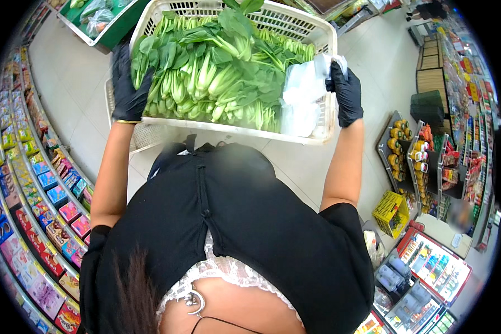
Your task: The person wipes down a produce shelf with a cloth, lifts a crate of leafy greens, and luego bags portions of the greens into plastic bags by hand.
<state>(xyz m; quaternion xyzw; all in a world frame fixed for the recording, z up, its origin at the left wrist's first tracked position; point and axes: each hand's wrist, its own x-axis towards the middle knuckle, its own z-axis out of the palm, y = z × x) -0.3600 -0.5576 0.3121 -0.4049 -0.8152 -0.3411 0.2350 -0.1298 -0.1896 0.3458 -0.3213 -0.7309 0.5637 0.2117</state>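
Note:
A white plastic crate (217, 127) spans the space before me, filled with rows of green bok choy (208, 79). My left hand (129, 87), in a black glove, grips the crate's left end, with the thumb side against the leaves; its fingertips are partly hidden and blurred. At the right end my right hand (346, 94), also gloved in black, closes around the crate's rim. White translucent plastic (302, 89) lies in the crate's right end and reaches up to that hand. One bok choy bunch (238, 35) lies crosswise over the others.
Below the crate at left, another white crate (144, 140) sits on the tiled floor (300, 175). Shelves of packaged snacks (46, 179) curve along the left. A green display bin (104, 25) stands upper left. Rightward are jar racks (401, 137), a yellow basket (391, 213) and a distant person (430, 10).

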